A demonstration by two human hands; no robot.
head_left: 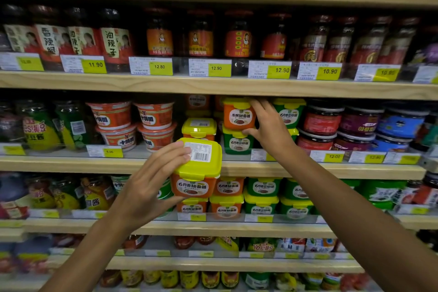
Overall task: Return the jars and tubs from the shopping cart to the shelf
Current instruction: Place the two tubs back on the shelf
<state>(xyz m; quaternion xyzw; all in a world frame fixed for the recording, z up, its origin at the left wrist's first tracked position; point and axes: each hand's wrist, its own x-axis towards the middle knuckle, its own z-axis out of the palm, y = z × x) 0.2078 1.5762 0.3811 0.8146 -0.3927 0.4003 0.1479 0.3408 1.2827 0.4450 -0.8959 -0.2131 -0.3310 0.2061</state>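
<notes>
Holding orange tub (196, 173), left hand (151, 185) below shelf edge (118, 163).

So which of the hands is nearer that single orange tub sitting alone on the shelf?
Left. The left hand holds another tub just below the lone orange tub; the right hand is off to its right.

two hands (151, 187), one held orange tub (196, 170), six shelf boards (213, 85).
</notes>
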